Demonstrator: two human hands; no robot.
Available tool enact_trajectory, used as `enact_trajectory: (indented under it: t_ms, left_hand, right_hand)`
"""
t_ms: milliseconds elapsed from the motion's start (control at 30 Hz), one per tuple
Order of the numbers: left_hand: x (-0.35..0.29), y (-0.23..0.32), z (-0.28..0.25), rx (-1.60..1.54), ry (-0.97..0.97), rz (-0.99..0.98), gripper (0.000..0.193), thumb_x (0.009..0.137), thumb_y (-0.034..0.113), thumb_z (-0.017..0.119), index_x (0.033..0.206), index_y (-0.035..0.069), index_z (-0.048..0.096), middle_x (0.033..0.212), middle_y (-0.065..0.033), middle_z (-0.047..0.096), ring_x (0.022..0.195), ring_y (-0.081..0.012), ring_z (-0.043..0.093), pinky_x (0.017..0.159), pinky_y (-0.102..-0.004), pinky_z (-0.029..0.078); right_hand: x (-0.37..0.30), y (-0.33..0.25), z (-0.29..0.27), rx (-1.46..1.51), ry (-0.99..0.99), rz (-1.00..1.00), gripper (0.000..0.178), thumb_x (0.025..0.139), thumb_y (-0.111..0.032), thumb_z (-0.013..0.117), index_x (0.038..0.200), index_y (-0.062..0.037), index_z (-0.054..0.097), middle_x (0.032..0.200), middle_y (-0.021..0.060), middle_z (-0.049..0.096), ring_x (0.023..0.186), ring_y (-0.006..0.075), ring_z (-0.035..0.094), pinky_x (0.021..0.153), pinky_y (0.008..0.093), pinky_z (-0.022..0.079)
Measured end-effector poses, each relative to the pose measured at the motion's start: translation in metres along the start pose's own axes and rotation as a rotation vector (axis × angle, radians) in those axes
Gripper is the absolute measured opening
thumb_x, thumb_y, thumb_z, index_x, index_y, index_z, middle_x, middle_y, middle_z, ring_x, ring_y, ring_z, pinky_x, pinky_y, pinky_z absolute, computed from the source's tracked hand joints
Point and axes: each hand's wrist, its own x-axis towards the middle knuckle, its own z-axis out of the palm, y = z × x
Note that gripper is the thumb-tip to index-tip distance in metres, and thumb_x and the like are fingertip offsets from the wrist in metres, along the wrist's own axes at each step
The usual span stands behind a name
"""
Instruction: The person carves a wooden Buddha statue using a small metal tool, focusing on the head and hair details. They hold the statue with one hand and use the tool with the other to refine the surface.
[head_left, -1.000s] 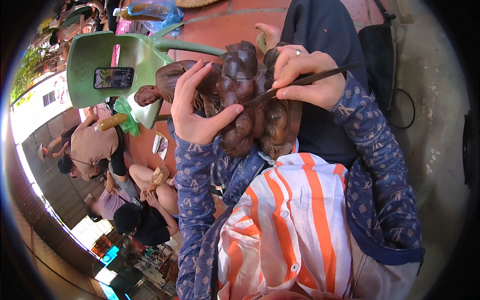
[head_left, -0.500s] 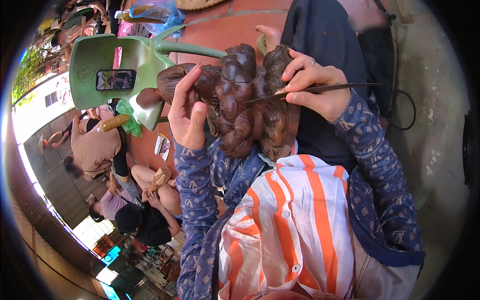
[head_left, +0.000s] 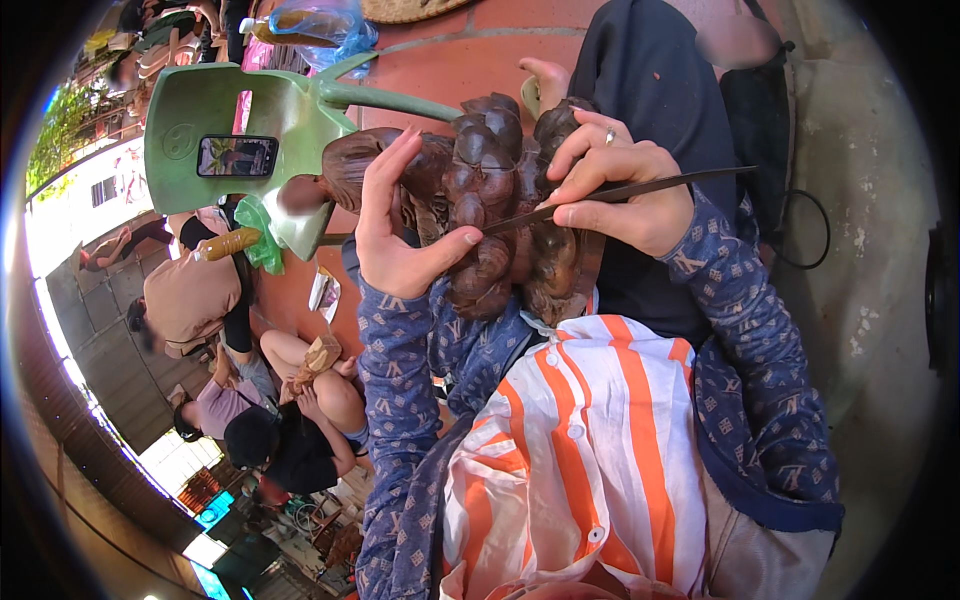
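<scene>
Single view: left fisheye of the pair on my head, pitched down, upright, unmirrored. Close in, centred just below the dark wood carving. My left hand and right hand flank it, striped shirt below it. Wide field reaches the green chair left of it. Rim bends edges.

A green plastic chair on the red tiled floor carries a phone.

The dark carving was partly covered.
The left hand hid some of it; a brown patch at the green chair's lower-right edge was blurred; the picture's top edge cut off a woven disc.
</scene>
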Motion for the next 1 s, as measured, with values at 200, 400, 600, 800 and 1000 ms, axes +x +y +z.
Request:
enact_trajectory:
  t_ms: [200,400,600,800,1000]
  left_hand:
    - [0.001,0.002,0.010,0.128,0.073,0.002,0.087,0.058,0.022,0.091,0.134,0.001,0.054,0.137,-0.0174,0.051,0.128,-0.0296,0.050,0.108,-0.0399,0.039]
    - [0.004,0.023,0.025,0.476,0.100,0.049,0.078,0.063,0.017,0.089,0.132,0.002,0.055,0.131,-0.0150,0.055,0.124,-0.0279,0.053,0.106,-0.0382,0.040]
    - [0.000,0.001,-0.006,-0.584,0.194,-0.130,0.071,0.088,0.027,0.073,0.140,-0.009,0.040,0.142,-0.0218,0.047,0.134,-0.0291,0.044,0.115,-0.0408,0.031]
    - [-0.013,-0.006,-0.004,-0.329,0.134,-0.031,0.083,0.079,0.027,0.081,0.141,-0.009,0.039,0.147,-0.0205,0.041,0.137,-0.0285,0.040,0.117,-0.0400,0.027]
    - [-0.010,0.000,0.011,-0.076,0.068,-0.039,0.100,0.061,0.021,0.091,0.143,-0.003,0.039,0.147,-0.0165,0.039,0.139,-0.0270,0.037,0.116,-0.0394,0.028]
  right_hand:
    - [-0.002,0.000,0.005,-0.009,0.023,0.014,0.008,0.078,-0.007,0.078,0.081,-0.0070,0.071,0.086,0.0034,0.070,0.095,0.0176,0.065,0.116,0.0480,0.024]
    - [-0.010,0.010,-0.003,0.046,0.066,-0.002,0.008,0.077,0.001,0.074,0.082,-0.0043,0.070,0.086,0.0051,0.070,0.094,0.0197,0.065,0.117,0.0504,0.025]
    - [-0.020,0.003,-0.011,0.228,0.268,0.146,0.005,0.078,0.001,0.072,0.080,-0.0015,0.067,0.090,0.0086,0.066,0.098,0.0195,0.061,0.116,0.0503,0.026]
    - [-0.015,-0.009,-0.001,0.042,0.135,0.057,0.008,0.081,-0.009,0.076,0.082,-0.0047,0.069,0.092,0.0061,0.068,0.091,0.0187,0.065,0.113,0.0496,0.029]
    - [-0.007,-0.017,0.007,-0.041,0.085,0.094,0.009,0.079,-0.015,0.078,0.081,-0.0102,0.070,0.089,0.0011,0.068,0.093,0.0176,0.066,0.112,0.0494,0.028]
